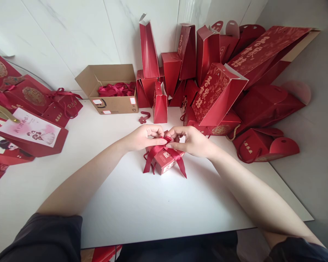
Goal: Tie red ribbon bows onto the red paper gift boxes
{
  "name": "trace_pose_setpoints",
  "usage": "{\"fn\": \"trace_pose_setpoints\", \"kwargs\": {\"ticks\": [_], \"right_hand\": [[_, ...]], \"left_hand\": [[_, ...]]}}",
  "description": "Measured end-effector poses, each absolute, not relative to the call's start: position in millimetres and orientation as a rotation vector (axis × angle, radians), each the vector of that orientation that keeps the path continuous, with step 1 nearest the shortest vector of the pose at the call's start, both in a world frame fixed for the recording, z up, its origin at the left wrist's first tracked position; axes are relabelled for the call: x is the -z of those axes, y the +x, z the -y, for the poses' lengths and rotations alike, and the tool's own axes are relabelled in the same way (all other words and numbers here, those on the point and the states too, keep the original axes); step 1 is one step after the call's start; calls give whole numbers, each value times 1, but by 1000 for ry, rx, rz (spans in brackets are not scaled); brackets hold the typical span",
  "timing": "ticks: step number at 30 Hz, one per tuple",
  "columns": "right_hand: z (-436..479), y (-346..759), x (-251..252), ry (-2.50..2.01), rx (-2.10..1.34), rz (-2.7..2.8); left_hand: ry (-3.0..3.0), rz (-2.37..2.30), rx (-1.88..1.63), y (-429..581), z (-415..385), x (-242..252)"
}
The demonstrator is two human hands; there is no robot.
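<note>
A small red gift box (165, 160) with pale printing sits on the white table in front of me. Across its top runs a dark red satin ribbon (178, 160), its two tails hanging down over the near side. My left hand (146, 137) pinches the ribbon at the knot from the left, thumb against fingers. From the right, my right hand (190, 140) also pinches the ribbon beside the knot, its fingers curled. The far part of the box is hidden behind both hands. Twisted red cord shows at the box's left side.
Behind, a cardboard box (114, 105) holds red ribbons (117, 89). A small red flower-ended piece (143, 118) lies before it. Red cartons (160, 103) crowd the back and right, some stacked, including a patterned carton (215, 94). More decorated red boxes (34, 94) stand at left.
</note>
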State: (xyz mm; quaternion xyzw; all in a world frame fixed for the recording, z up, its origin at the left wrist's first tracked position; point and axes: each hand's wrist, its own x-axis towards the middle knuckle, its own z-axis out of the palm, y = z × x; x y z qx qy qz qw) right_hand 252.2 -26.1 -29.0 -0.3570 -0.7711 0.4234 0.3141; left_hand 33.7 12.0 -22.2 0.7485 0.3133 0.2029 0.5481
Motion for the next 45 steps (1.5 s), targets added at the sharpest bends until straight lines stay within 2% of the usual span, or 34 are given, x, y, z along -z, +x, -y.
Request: {"fn": "trace_pose_setpoints", "kwargs": {"ticks": [9, 15, 25, 34, 45], "right_hand": [[32, 249, 23, -1041, -1129, 2019], [24, 250, 38, -1000, -1413, 1784], [22, 246, 45, -819, -1012, 1855], [20, 256, 38, -618, -935, 2098], [18, 261, 35, -599, -916, 2211]], "left_hand": [[1805, -752, -505, 35, -11, 23], [1796, -731, -486, 34, -12, 25], [1639, -645, -430, 29, -15, 21], [1658, -663, -429, 31, -14, 17], [1817, -694, -452, 35, -9, 22]]}}
